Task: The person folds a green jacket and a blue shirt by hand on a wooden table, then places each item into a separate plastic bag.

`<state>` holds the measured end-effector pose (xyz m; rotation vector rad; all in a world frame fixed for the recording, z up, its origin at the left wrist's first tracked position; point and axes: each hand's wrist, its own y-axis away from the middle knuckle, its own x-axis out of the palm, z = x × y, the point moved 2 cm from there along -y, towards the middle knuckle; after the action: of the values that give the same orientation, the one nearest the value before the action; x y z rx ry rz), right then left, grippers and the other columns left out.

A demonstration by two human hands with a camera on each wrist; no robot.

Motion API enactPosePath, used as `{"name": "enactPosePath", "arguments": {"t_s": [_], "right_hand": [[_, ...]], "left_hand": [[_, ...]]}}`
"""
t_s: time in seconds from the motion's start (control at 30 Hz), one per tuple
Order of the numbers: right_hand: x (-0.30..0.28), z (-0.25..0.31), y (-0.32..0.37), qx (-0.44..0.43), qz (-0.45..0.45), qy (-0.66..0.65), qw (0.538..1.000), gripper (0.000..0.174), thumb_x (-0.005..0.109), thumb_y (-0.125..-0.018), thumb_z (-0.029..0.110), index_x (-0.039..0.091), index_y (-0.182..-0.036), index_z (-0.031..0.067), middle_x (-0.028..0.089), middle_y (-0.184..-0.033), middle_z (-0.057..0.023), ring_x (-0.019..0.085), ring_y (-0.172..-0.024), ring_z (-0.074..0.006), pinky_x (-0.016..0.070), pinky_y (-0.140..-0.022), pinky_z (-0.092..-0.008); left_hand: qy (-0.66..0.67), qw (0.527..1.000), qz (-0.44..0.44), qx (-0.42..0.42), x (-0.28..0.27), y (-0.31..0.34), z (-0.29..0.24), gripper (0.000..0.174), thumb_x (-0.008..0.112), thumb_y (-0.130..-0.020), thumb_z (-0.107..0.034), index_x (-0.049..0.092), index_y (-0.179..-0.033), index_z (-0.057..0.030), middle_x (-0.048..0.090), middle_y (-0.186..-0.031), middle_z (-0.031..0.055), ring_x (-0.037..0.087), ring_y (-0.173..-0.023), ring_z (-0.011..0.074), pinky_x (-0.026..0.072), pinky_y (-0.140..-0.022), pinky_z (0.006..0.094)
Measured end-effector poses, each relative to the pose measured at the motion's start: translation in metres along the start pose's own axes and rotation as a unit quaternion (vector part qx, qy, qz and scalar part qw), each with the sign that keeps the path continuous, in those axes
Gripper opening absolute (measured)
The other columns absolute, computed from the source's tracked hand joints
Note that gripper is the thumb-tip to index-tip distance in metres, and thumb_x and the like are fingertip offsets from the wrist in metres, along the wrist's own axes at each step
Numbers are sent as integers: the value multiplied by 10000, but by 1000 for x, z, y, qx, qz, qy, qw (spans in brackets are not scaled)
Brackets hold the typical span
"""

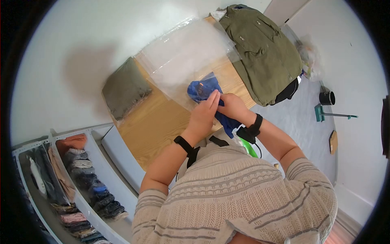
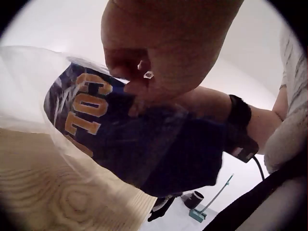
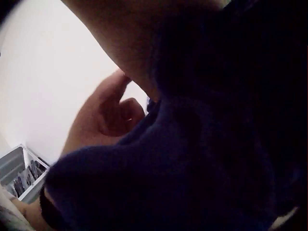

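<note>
A folded dark blue garment (image 2: 144,130) with orange letters lies partly inside a clear plastic bag (image 2: 72,149), held up just above the table. My left hand (image 1: 202,113) pinches the bag and cloth near the bag's mouth, its fingers close against the other hand. My right hand (image 1: 235,107) grips the blue garment from the right, and loose blue cloth hangs below it toward my body. Dark blue fabric fills much of the right wrist view and hides most of the right fingers, with the left hand (image 3: 108,115) seen behind it.
Flat clear plastic bags (image 1: 183,53) cover the back of the wooden table (image 1: 150,134). A bagged grey-green garment (image 1: 128,89) sits at the left edge, and a green jacket (image 1: 264,53) at the right. Shelves of folded clothes (image 1: 99,191) stand at lower left.
</note>
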<state>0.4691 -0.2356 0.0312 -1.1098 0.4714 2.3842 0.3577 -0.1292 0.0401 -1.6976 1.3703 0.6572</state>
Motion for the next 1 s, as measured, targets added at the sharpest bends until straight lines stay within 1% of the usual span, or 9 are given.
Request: {"name": "enactPosePath", "arguments": {"t_s": [0.07,0.13,0.27,0.37,0.43,0.63,0.83,0.9,1.0], "right_hand": [[2,3,-5,20,-10,0,1000,269,633,-713,232,555,-883,39,605,-762,-189,578,-756,-383,460,-654,-467],[12,-4,-12,26,-96,-21,995,281,614,-729,257,537,-868,25,605,-772,-196,577,-765,-394,455,-654,-466],[7,0,-18,44,-100,-53,993,284,592,-735,265,541,-868,19,598,-770,-210,572,-769,-403,453,-657,-463],[14,0,-35,95,-22,-16,995,291,585,-729,271,539,-855,13,593,-772,-226,571,-770,-408,454,-667,-461],[22,-3,-37,146,-81,-68,984,291,582,-725,274,547,-844,11,601,-798,-232,575,-781,-409,456,-683,-462],[22,15,-42,257,-93,-67,960,319,563,-738,281,581,-913,15,620,-854,-232,586,-845,-393,467,-730,-430],[38,1,-53,275,-67,-54,958,347,577,-719,304,592,-873,-6,621,-851,-239,597,-837,-384,471,-723,-429],[31,1,-48,269,-59,-109,955,364,584,-714,298,598,-878,-26,621,-853,-248,603,-847,-384,475,-727,-420],[35,-2,-43,256,-67,-199,944,406,602,-698,291,603,-855,-83,619,-845,-271,615,-849,-380,481,-717,-393]], "left_hand": [[15,1000,16,10,-8,-4,-10,684,548,-677,17,345,-1329,-1,385,-1361,118,542,-924,283,477,-766,375],[24,997,66,-22,-9,0,-17,637,537,-708,12,370,-1321,-22,413,-1333,145,529,-1047,306,460,-840,366],[59,997,41,13,-7,8,-21,640,525,-700,28,380,-1321,-26,434,-1314,136,545,-975,308,476,-786,370],[64,996,66,23,-15,7,-26,646,528,-697,29,379,-1323,-26,444,-1301,132,549,-946,305,481,-766,368],[67,994,82,29,-16,9,-30,650,532,-695,29,377,-1324,-23,449,-1294,132,549,-938,304,481,-762,366],[59,990,127,7,-16,18,-34,661,531,-687,44,365,-1326,-1,431,-1303,150,534,-977,303,472,-786,355],[86,990,108,10,-10,25,-22,653,514,-690,70,365,-1323,7,386,-1343,165,521,-1020,318,455,-833,377],[-6,999,21,-31,-18,23,-13,655,537,-664,39,393,-1302,8,399,-1342,134,534,-814,274,473,-704,351],[-59,997,-23,-41,-16,22,4,654,548,-671,31,393,-1306,0,395,-1351,130,535,-816,273,471,-709,359]]}}
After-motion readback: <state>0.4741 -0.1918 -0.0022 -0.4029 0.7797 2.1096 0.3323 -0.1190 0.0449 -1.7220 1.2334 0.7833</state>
